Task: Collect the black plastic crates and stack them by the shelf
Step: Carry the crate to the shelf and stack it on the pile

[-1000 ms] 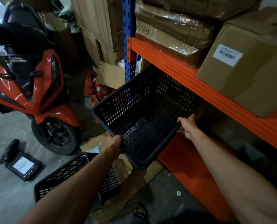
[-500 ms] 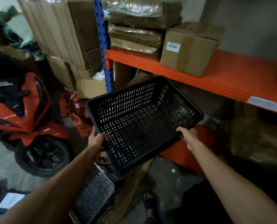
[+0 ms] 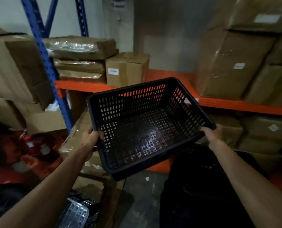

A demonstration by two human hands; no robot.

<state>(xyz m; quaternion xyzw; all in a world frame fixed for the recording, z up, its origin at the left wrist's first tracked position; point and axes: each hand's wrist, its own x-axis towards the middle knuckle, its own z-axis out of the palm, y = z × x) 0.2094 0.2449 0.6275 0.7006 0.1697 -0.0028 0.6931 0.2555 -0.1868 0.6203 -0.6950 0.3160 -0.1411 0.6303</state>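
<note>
I hold an empty black perforated plastic crate (image 3: pixel 146 125) in the air in front of the orange shelf (image 3: pixel 235 102), its open side tilted toward me. My left hand (image 3: pixel 91 139) grips the crate's left rim and my right hand (image 3: pixel 213 134) grips its right rim. Part of another black crate (image 3: pixel 81 209) lies on the floor at the lower left, below my left forearm. A dark black mass (image 3: pixel 202 186) stands low on the right under the held crate; I cannot tell what it is.
The blue shelf upright (image 3: pixel 43 51) rises at the left. Cardboard boxes (image 3: pixel 127 68) and wrapped bundles (image 3: pixel 81 48) sit on the orange shelf, with large boxes (image 3: pixel 232 63) stacked at the right. A red scooter (image 3: pixel 13 155) stands at the far left. Flattened cardboard (image 3: pixel 90 181) lies on the concrete floor.
My view has swung right along the shelf and the crate has moved right with both hands, now facing the middle of the shelf. The scooter has slid to the left edge.
</note>
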